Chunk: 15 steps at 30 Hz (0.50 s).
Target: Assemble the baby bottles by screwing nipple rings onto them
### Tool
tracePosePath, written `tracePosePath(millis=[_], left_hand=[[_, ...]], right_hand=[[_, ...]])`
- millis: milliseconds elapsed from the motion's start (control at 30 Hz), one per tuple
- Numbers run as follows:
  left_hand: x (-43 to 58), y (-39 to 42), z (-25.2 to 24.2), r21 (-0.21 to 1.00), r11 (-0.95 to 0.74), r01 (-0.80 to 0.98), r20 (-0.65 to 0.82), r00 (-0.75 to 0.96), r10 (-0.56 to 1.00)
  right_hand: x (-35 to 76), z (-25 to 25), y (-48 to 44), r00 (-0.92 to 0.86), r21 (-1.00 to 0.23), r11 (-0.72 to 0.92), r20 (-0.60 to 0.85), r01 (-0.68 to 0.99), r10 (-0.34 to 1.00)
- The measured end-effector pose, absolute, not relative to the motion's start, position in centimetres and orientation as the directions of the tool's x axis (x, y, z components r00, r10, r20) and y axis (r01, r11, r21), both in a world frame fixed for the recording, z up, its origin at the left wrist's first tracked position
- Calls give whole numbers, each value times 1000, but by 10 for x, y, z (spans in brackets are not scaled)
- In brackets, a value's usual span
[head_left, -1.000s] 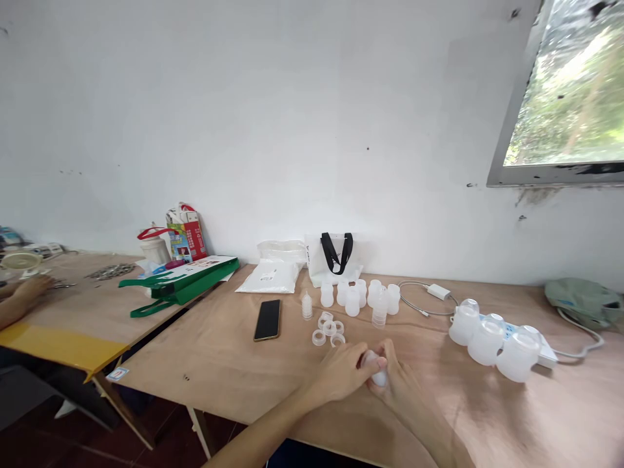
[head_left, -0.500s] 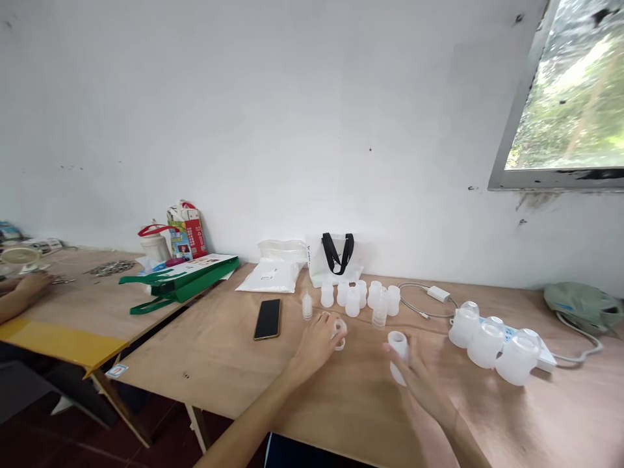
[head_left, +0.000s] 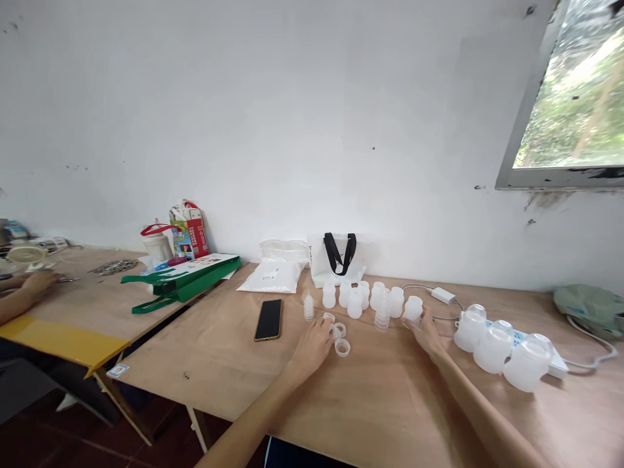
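My right hand [head_left: 426, 335] is closed around the side of a frosted white bottle [head_left: 413, 308], which stands upright at the right end of a bottle row. My left hand [head_left: 316, 339] has its fingers curled at a small group of translucent screw rings. One ring [head_left: 329, 317] shows at its fingertips; another ring [head_left: 338, 330] touches or nearly touches the fingers. Closer to me lies a third ring [head_left: 342, 348], flat on the table. A stack of clear, ribbed nipple-like pieces [head_left: 309, 307] stands just beyond my left hand, and a clear ribbed stack [head_left: 383, 312] stands before the bottles [head_left: 355, 303].
Larger domed bottles [head_left: 493, 348] stand at the right beside a power strip [head_left: 558, 368]. A phone [head_left: 268, 320] lies left of my hand. Behind are a white packet [head_left: 273, 276], a white bag [head_left: 338, 263] and a charger [head_left: 443, 296]. Another person's hand [head_left: 39, 283] rests at far left.
My right hand has carried the bottle away from me and rightward, to the end of the row. My left hand has drawn slightly left, leaving more of the rings visible.
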<state>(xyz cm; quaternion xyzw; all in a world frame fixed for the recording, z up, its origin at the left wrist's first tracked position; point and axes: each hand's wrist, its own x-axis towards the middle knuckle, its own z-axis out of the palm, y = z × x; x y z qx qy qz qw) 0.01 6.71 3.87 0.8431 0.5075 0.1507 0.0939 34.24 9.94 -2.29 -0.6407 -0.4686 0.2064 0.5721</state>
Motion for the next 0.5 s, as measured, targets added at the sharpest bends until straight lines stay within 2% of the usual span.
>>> tracePosePath(millis=[100,333,500], left_hand=[[-6,56,41,368,-464,806,212,413,886],[-13,16,48,686,-346,640,289,196,937],[-12,12,43,765,-334,551,316,130,940]], right_hand=[[347,-28,112,484,-936,110,270,333,832],[340,-35,135,556,-965,202,262,168,789],[335,-38,142,568,-965,214,262,151,780]])
